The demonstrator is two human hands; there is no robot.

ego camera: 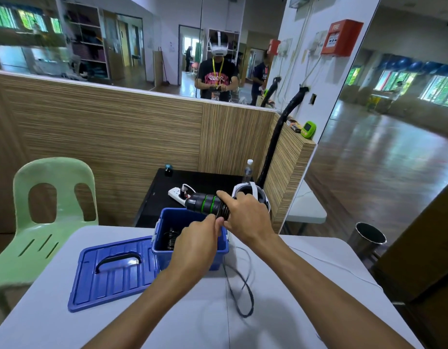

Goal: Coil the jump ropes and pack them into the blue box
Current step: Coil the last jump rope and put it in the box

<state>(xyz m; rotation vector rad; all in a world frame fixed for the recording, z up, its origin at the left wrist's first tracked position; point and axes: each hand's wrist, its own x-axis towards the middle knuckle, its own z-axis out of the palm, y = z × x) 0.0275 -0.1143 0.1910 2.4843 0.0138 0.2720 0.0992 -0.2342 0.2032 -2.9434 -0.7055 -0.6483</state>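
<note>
The right hand has its grip clamped round the jump rope handles, black with green rings, holding them level above the far rim of the blue box, their free ends pointing left. Turns of black rope are wound round the handles just beside the right fingers. The left hand reaches up from below, its thumb and fingertips pinched together on the rope at the near end of those turns, touching the right hand.

From the hands the loose rest of the rope drops past the right side of the box and lies in a slack loop on the pale table. The box stands open on the table, and another coiled black rope shows inside it against the left wall. Its blue lid, with a dark handle, lies flat just left of the box, touching it.

Beyond the table stands a lower black table with a white power strip, a white headset and a clear bottle. A green plastic chair stands to the left, and a metal bin sits on the floor to the right.
</note>
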